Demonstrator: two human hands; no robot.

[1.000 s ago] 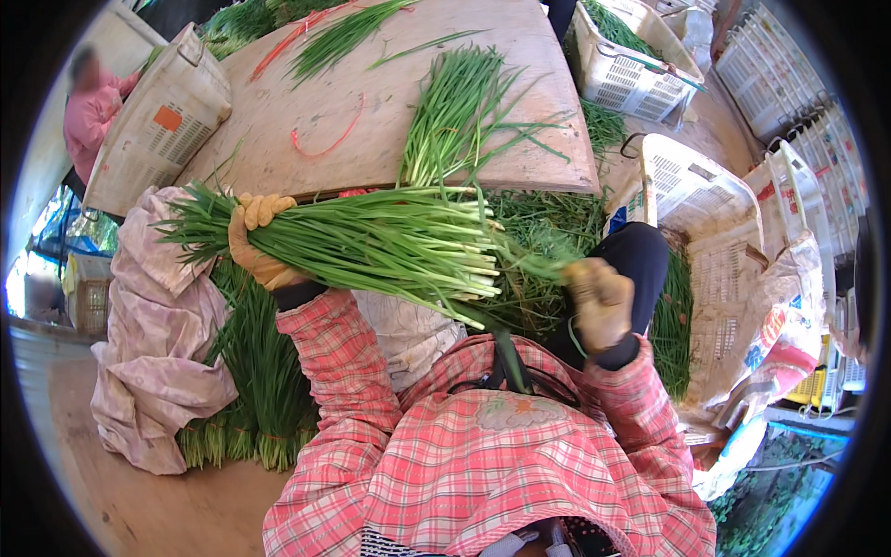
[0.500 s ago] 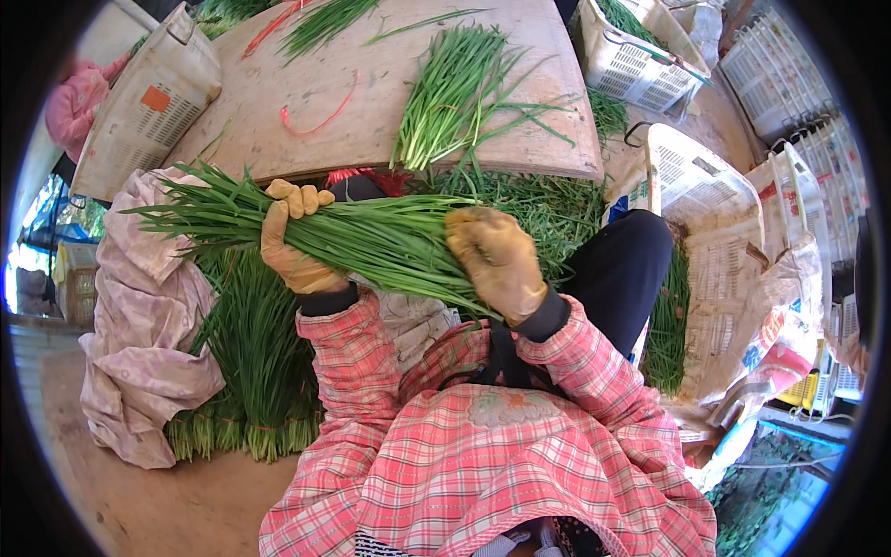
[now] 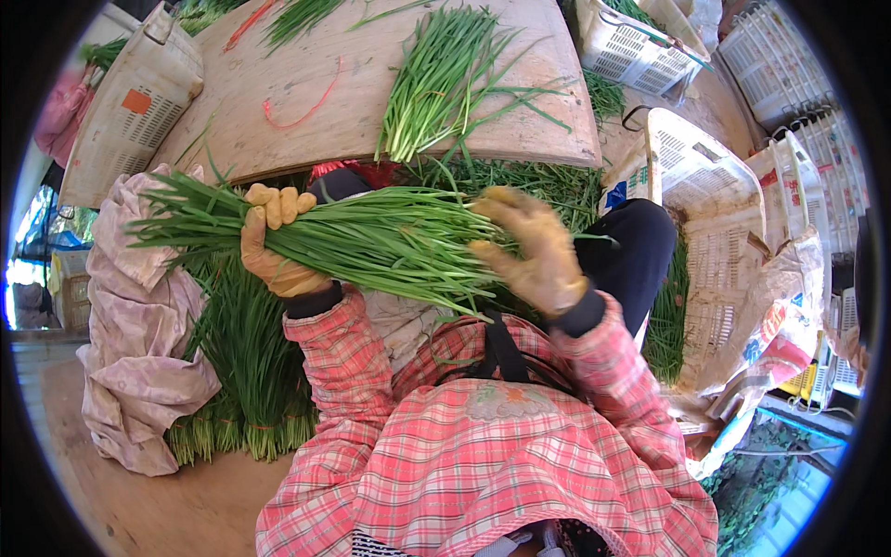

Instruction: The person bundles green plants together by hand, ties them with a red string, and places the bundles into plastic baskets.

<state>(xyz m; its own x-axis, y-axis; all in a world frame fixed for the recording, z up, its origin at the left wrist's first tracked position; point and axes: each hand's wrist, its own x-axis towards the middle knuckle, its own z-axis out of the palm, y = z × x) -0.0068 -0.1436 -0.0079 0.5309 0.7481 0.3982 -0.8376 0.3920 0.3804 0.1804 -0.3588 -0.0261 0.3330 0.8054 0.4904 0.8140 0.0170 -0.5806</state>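
A thick bunch of garlic chives [image 3: 390, 232] lies sideways across my lap, its leafy tips to the left. My left hand [image 3: 278, 239], in a tan glove, wraps round it with the fingers closed. At the bunch's right end my right hand [image 3: 534, 255], also gloved and a little blurred, has its fingers and thumb spread beside the pale stems. A single green leaf [image 3: 594, 239] pokes out past that hand. On the board ahead lies a loose pile of chives [image 3: 441, 88]. Several tied chive bundles [image 3: 251, 371] stand upright at my left.
The wooden board [image 3: 306, 56] carries a red tie [image 3: 302, 121]. A crumpled pale cloth [image 3: 139, 353] sits at the left, below a white crate [image 3: 139, 102]. Other white crates [image 3: 715, 186] stand at the right. Loose greens [image 3: 557, 190] lie beneath the board's edge. A person in pink [image 3: 60, 121] is far left.
My right hand has opened from its grip on the bunch's right end and drawn right. The stems there now fan out. My left hand has shifted slightly left with the bunch.
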